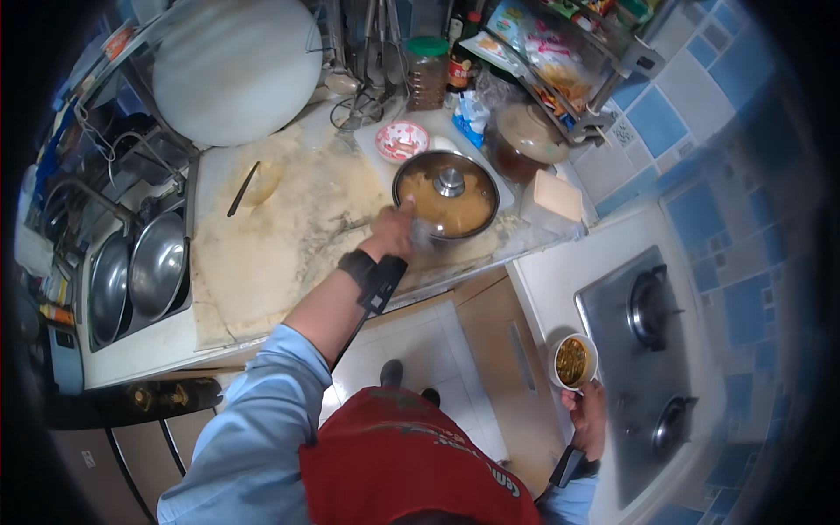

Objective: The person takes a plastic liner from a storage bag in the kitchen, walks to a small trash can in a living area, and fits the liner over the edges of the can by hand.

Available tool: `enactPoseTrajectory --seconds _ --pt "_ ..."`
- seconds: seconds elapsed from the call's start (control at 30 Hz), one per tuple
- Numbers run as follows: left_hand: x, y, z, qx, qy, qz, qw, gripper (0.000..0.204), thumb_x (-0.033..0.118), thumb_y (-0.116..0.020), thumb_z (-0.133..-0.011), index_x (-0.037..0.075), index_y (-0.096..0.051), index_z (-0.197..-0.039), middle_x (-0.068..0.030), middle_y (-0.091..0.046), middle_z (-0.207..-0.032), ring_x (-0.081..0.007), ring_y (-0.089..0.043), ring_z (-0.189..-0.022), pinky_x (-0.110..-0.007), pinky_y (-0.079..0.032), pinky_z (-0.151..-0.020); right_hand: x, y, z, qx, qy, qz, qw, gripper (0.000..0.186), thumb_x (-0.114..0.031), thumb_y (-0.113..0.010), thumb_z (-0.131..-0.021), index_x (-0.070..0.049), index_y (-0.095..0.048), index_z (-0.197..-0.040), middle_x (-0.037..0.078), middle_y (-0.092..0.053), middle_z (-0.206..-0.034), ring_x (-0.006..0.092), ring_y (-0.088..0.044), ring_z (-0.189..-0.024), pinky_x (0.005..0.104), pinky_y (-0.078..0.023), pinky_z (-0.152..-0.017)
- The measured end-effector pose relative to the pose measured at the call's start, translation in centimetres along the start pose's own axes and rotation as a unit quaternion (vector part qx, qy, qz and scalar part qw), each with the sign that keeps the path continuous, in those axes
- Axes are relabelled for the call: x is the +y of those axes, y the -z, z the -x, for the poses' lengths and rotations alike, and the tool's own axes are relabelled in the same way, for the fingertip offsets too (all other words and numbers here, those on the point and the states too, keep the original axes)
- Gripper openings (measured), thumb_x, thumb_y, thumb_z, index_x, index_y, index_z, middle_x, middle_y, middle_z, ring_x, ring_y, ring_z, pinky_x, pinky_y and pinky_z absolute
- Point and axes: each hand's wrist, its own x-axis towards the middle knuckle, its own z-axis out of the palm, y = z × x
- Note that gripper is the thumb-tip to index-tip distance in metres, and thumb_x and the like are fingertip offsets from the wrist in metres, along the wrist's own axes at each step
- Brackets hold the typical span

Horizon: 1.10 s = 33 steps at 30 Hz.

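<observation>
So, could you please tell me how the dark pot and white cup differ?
The dark pot is wide; the white cup is much smaller. A glass lid covers the pot, while the cup is open on top. The left hand is at the pot's edge, while the right hand holds the cup. Both are round and have contents showing.

You have soft, fairly even light over the mottled, pale cream countertop (293,232), with glints on the round, clear glass lid (455,210) near its front edge and the shiny, round steel bowl (159,265) past its left edge. Toward your black fisheye rim, the blue-and-white square wall tiles (748,302) bend, dim and blur.
</observation>
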Motion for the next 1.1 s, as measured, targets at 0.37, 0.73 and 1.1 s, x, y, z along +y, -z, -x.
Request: enactPoseTrajectory --seconds 0.37,0.73,1.1 --pt "4.4 0.2 10.5 0.150 -0.137 0.252 0.946 0.014 0.016 -0.052 -0.090 0.006 -0.054 -0.099 -0.0060 -0.056 -0.087 -0.0157 -0.056 -0.079 -0.027 -0.047 -0.069 0.5 0.2 1.1 -0.006 -0.011 -0.029 0.999 0.023 -0.005 -0.045 -0.083 0.006 -0.049 -0.102 0.016 -0.064 -0.077 0.0195 -0.064 -0.057 0.0267 -0.057 -0.049" --pt "-10.2 -17.2 24.8 -0.437 -0.491 -0.320 0.682 0.037 0.011 -0.053 -0.080 0.007 -0.051 -0.117 -0.0108 -0.045 -0.127 -0.0266 -0.052 -0.098 -0.036 -0.048 -0.080 -0.1 4.2 3.1 -0.037 0.003 -0.029 0.999 0.026 -0.001 -0.044 -0.082 0.008 -0.048 -0.105 0.018 -0.064 -0.079 0.0204 -0.065 -0.057 0.0264 -0.057 -0.047" --pt "-13.6 -27.1 29.2 -0.356 -0.460 -0.444 0.682 0.023 0.013 -0.051 -0.078 0.003 -0.060 -0.097 -0.0144 -0.062 -0.095 -0.0333 -0.061 -0.075 -0.041 -0.052 -0.060 -0.1 7.2 4.0 -0.087 -0.011 0.019 0.996 0.029 0.000 -0.041 -0.084 0.009 -0.047 -0.110 0.019 -0.064 -0.085 0.0217 -0.066 -0.060 0.0262 -0.058 -0.050"
